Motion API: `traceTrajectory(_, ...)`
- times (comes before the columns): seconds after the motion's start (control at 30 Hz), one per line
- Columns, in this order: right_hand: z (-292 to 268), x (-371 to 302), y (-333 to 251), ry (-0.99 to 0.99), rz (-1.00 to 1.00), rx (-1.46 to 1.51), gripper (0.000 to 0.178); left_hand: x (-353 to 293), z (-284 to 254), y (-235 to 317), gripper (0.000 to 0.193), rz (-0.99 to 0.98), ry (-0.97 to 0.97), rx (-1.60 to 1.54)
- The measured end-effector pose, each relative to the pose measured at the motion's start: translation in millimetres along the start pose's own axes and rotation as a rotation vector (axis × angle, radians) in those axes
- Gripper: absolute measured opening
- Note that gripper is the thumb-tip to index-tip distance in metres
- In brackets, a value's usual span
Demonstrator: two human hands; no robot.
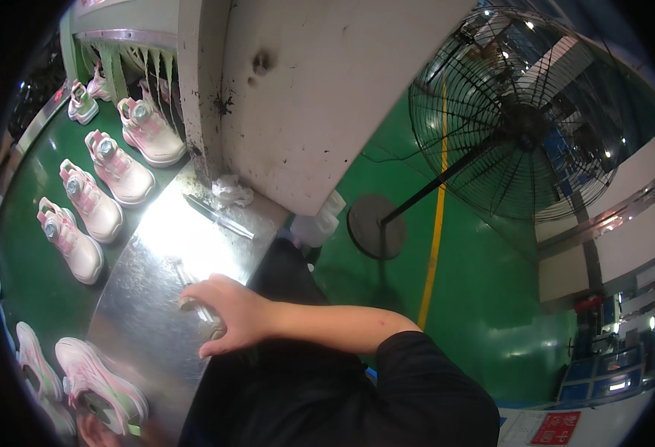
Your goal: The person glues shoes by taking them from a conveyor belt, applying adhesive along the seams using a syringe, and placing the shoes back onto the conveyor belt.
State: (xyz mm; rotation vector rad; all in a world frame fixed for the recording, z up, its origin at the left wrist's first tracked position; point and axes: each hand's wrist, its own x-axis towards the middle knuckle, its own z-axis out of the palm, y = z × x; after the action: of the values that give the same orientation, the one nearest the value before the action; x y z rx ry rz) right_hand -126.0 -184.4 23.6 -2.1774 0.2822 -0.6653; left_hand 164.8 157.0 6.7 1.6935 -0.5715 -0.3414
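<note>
My right hand (227,313) lies palm down on a shiny metal ledge (145,298), fingers curled over a thin metal tool with a pale end (190,302). Its black-sleeved forearm comes in from the lower right. At the lower left edge only a sliver of my left hand (89,432) shows, under a pink and white shoe (100,387) that it seems to hold. A second such shoe (37,369) lies beside it.
Several pink and white shoes (93,203) stand in a row on a green conveyor belt (29,283) leading under a curtained machine opening (130,59). A crumpled white rag (231,190) and a metal strip (219,216) lie on the ledge. On the green floor stands a large pedestal fan (521,119).
</note>
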Motion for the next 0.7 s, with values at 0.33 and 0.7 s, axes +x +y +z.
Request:
traceTrajectory(0.33, -19.1, -14.4, -16.3, -0.102, 0.247, 0.132, 0.081, 164.3, -9.6, -71.1, 0.048, -0.170, 0.062, -0.116)
traceTrajectory(0.7, -26.6, 2.4, -36.7, -0.189, 0.164, 0.489, 0.078, 76.6, 79.2, 11.0, 0.043, -0.066, -0.049, -0.456)
